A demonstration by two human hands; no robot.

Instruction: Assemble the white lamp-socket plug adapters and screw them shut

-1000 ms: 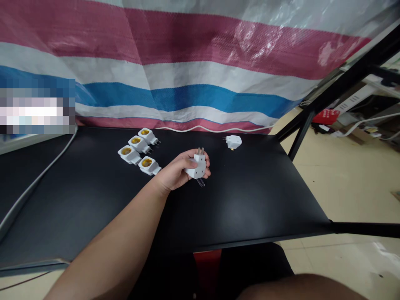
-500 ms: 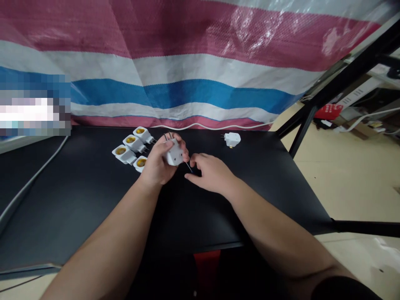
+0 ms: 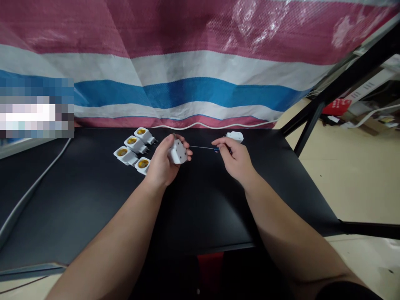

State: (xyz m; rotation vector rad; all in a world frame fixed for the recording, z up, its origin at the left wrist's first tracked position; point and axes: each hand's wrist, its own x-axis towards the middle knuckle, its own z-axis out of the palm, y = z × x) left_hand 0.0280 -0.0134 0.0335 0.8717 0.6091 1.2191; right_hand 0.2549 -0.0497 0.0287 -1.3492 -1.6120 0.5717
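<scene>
My left hand (image 3: pixel 164 162) is closed around a white plug-in lamp socket (image 3: pixel 178 152), its face with small dark screw holes turned toward me. To the right, my right hand (image 3: pixel 236 160) pinches the blue handle of a thin screwdriver (image 3: pixel 203 147). The shaft points left toward the lamp socket, its tip close to my left fingertips; whether it touches is hard to tell. Several similar lamp sockets with gold-coloured insides, such as this nearest one (image 3: pixel 143 165), lie left of my left hand. Another white plug-in piece (image 3: pixel 235 136) lies behind my right hand, partly hidden by it.
The black table (image 3: pixel 81 208) has a striped plastic sheet (image 3: pixel 200 91) hanging along its back edge. A white cable (image 3: pixel 206 126) runs along that edge, and a grey cable (image 3: pixel 34 183) crosses the left side. Black metal frame bars (image 3: pixel 304 129) stand at the right.
My right hand has moved right and slightly away from me, and the screwdriver now shows between both hands. My left hand has shifted slightly right and turned the lamp socket a little.
</scene>
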